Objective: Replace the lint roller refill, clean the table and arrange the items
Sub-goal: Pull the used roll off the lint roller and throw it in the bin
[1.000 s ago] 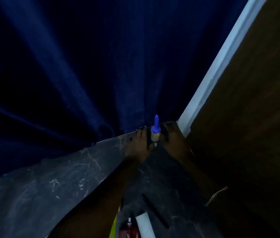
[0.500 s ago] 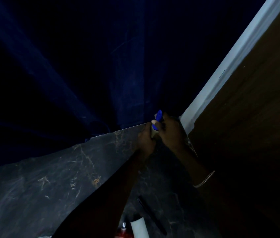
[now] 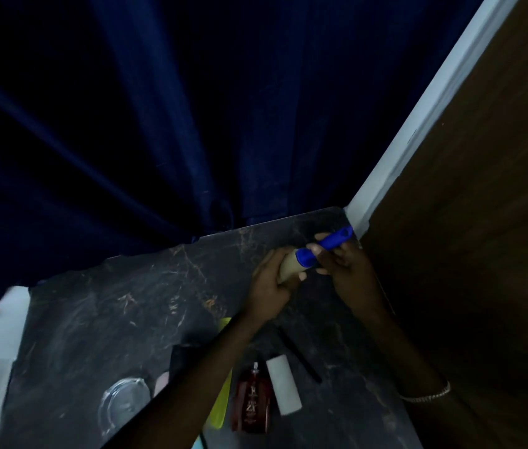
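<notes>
Both hands hold the lint roller above the far right corner of the dark marble table. My right hand grips its blue handle, which points up and to the right. My left hand is wrapped around the tan, used roll at the handle's lower end. A white refill roll lies on the table nearer to me, between my two forearms.
A dark red bottle lies beside the refill. A yellow-green item, a glass dish, a black stick and a black object lie nearby. A blue curtain hangs behind, a wooden panel to the right.
The roller has tipped from upright to slanting right, with more of the blue handle showing. The view has dropped, so the items near me now show.
</notes>
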Tool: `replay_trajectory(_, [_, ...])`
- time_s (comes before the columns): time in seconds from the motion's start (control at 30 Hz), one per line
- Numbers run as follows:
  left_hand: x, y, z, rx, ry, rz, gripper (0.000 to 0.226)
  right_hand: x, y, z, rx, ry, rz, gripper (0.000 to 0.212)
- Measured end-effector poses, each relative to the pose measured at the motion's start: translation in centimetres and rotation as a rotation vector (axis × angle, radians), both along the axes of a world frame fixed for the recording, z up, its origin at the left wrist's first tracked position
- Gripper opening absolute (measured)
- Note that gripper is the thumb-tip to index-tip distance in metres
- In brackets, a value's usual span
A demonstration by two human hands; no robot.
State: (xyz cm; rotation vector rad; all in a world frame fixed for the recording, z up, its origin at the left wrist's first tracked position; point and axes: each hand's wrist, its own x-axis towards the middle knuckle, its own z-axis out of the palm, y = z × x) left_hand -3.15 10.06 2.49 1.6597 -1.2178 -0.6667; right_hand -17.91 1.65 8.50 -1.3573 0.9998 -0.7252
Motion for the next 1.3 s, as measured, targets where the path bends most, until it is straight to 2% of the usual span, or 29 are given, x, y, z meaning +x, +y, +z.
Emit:
replay_trajectory(0.07, [-0.1,2.7,0.7,-0.001,-0.036,0.019,0.044,-0.4,2.3,0.8,0.024,-0.021,0.012,0.036])
replay_trajectory(0.17, [0.2,7.1,1.8,0.035,-0.072,0.042,0.044,-1.0,5.6,2.6,0.036,-0.051,-0.020,0.066])
replay_trajectory(0.23, [0.5,9.7,2.5,0.081,-0.108,0.037,0.044,-1.7,7.4,4.0,-0.017,-0.027,-0.062,0.085])
replay_trajectory(0.3, [1.1,12.3,3.4,0.104,-0.195,0.034,0.044,-2.1,9.1,5.4,-0.140,0.066,-0.073,0.092])
replay_trajectory(0.37, [1.7,14.7,4.2,0.114,-0.301,0.034,0.044,-2.2,10.7,6.6,-0.287,0.174,-0.037,0.091])
replay_trajectory(0.43, [2.1,16.7,5.2,0.111,-0.391,0.032,0.047,-1.7,12.1,7.5,-0.484,0.328,0.064,0.081])
replay_trajectory(0.53, [2.5,19.1,6.7,0.079,-0.491,0.019,0.047,0.0,14.3,8.1,-0.762,0.647,0.357,0.067])
replay_trajectory(0.6, [2.6,20.3,7.7,0.068,-0.540,0.021,0.049,1.5,15.9,8.3,-0.722,0.813,0.565,0.071])
replay_trajectory(0.67, [2.8,21.5,8.5,0.045,-0.591,0.023,0.050,2.9,17.5,8.1,-0.651,0.911,0.685,0.076])
replay_trajectory(0.73, [3.0,22.6,9.2,0.032,-0.644,0.007,0.051,3.8,18.9,7.8,-0.621,0.938,0.703,0.079])
replay_trajectory(0.97, [4.8,26.5,10.5,0.045,-0.715,0.014,0.057,5.5,22.1,7.5,-0.719,0.917,0.699,0.077])
replay_trajectory(1.13, [10.5,31.5,11.0,0.132,-0.680,0.199,0.054,3.1,21.3,6.8,-0.691,0.840,0.668,0.062])
replay_trajectory(1.3, [12.9,35.3,10.9,0.204,-0.667,0.252,0.058,3.4,21.9,5.0,-0.612,0.794,0.623,0.060])
